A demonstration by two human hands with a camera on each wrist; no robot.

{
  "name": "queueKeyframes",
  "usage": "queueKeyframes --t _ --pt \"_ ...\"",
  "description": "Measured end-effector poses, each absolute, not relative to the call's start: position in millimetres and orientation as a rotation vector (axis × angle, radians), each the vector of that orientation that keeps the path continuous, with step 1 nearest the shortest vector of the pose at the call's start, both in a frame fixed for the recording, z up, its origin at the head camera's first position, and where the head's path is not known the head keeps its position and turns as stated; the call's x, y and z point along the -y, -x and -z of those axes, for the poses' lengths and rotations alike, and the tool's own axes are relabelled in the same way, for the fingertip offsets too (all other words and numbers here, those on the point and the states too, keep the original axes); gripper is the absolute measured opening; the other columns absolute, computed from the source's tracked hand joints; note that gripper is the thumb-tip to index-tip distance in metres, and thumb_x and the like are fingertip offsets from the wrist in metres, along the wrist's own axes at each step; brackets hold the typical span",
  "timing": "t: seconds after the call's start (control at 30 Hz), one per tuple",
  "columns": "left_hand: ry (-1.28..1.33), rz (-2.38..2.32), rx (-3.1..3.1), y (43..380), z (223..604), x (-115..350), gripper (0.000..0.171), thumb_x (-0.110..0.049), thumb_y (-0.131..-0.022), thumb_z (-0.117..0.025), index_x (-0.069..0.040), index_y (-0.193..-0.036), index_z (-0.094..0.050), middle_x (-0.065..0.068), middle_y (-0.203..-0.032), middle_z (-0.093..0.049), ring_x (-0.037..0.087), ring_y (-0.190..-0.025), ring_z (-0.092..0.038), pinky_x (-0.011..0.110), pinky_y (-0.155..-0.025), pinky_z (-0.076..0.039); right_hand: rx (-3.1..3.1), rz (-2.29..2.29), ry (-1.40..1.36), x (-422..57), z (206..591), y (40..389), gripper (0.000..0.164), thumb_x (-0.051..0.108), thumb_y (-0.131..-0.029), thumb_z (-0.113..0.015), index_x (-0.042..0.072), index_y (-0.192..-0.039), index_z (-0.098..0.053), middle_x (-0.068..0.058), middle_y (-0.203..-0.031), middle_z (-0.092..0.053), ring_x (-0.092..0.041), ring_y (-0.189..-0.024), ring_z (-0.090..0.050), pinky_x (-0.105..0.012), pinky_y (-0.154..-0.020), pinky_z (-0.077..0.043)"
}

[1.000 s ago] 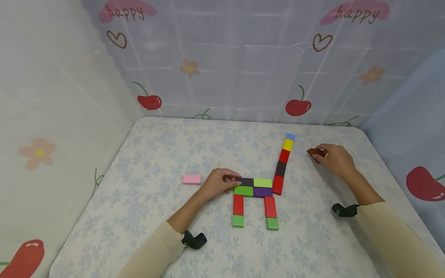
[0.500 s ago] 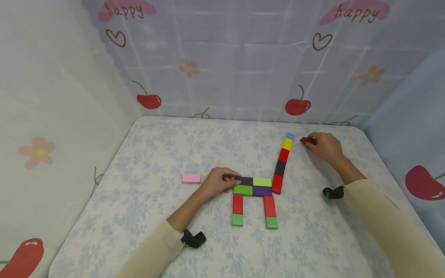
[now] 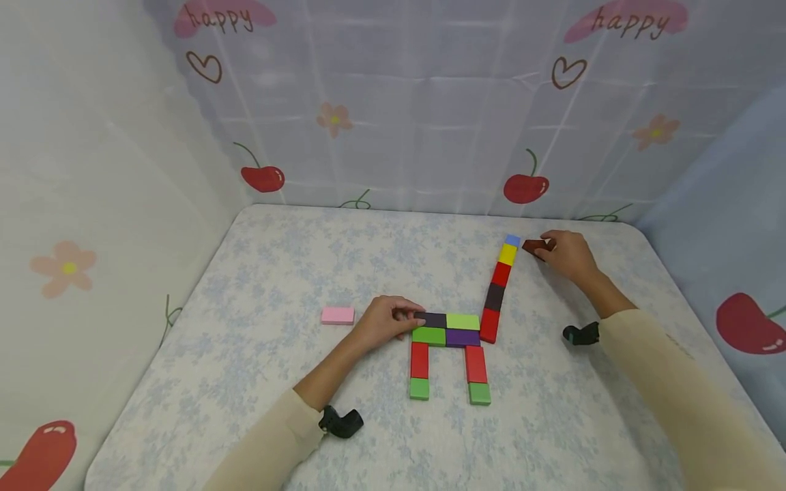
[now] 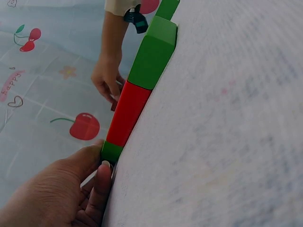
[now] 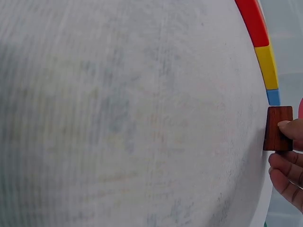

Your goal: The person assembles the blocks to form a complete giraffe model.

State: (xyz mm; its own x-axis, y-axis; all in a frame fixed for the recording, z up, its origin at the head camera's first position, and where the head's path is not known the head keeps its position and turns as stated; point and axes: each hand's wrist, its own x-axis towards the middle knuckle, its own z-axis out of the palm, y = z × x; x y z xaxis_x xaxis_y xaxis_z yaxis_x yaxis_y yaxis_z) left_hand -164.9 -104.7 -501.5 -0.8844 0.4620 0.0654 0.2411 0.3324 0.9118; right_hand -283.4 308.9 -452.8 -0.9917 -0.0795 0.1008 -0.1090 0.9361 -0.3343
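Observation:
My right hand [image 3: 570,255] pinches a dark brown wooden block [image 5: 279,128] between thumb and fingers, just right of the small blue block [image 3: 512,240]. That blue block tops a slanted line of flat blocks: below it come a yellow block [image 3: 507,255], a red, a black and another red one. My left hand [image 3: 382,323] pinches the left end of a black block [image 3: 433,320] with thumb and forefinger. Beside and below it lie a lime block [image 3: 462,322], a green block [image 3: 428,335] and a purple block [image 3: 462,337], which join into a rectangle.
Two legs run down from the rectangle, each a red block [image 3: 419,360] ended by a small green block [image 3: 419,389]. A pink block [image 3: 338,315] lies alone left of my left hand. The patterned tabletop [image 3: 270,273] meets hanging printed cloth at the back.
My right hand has moved left and away from me, bringing the brown block close to the blue one. My left hand stays in place at the black block.

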Motion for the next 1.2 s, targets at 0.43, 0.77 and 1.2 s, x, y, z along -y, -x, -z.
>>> queueKeyframes --t 0.43,0.77,1.2 --pt "-0.625 -1.578 -2.392 165.3 501.6 104.2 0.022 -0.023 -0.093 -0.078 -0.016 -0.114 -0.078 -0.001 -0.082 -0.068 0.017 -0.058 -0.064 0.03 -0.057 -0.056 2.928 -0.643 -0.17 -302.7 455.7 285.7 0.037 0.009 -0.093 -0.074 -0.011 -0.123 -0.065 -0.029 -0.103 -0.067 -0.039 -0.088 -0.06 -0.046 -0.069 -0.054" --pt "-0.65 -1.592 -2.36 167.5 502.8 105.0 0.024 -0.022 -0.093 -0.078 -0.013 -0.115 -0.077 0.001 -0.082 -0.068 0.016 -0.056 -0.064 0.03 -0.056 -0.057 2.953 -0.612 -0.181 -302.8 454.5 288.9 0.035 0.008 -0.093 -0.074 -0.007 -0.124 -0.066 -0.028 -0.107 -0.067 -0.039 -0.091 -0.061 -0.045 -0.069 -0.055" --pt "-0.658 -1.603 -2.355 167.0 502.6 105.2 0.024 -0.023 -0.092 -0.078 -0.013 -0.114 -0.078 0.001 -0.082 -0.068 0.019 -0.057 -0.064 0.032 -0.056 -0.057 2.981 -0.593 -0.154 -304.0 452.4 287.8 0.04 0.012 -0.094 -0.073 -0.006 -0.129 -0.064 -0.028 -0.11 -0.066 -0.04 -0.092 -0.062 -0.047 -0.069 -0.056"
